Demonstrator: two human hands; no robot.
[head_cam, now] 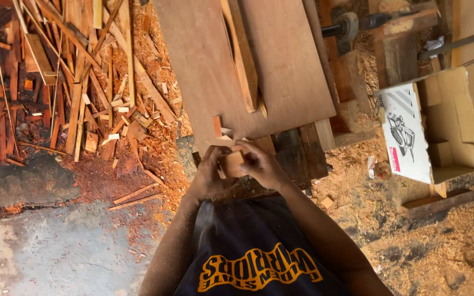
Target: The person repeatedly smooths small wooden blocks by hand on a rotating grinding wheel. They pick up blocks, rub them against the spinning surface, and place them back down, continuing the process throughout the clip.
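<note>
Head view: small wood block (232,163) pinched between both hands at frame centre, against the counter's (297,156) near edge. Left hand (208,175) at 9 o'clock of it, right hand (263,164) at 3; fingers of both clamped on it. Wide board (281,66) lies at 12. Scrap pile (78,82) at 10, cardboard box (432,129) at 3, well apart.

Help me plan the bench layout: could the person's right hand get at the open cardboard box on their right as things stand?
Probably yes. The right hand is on the small wood block, but only sawdust-covered ground and low scraps lie between it and the cardboard box; nothing tall blocks the way.
</note>
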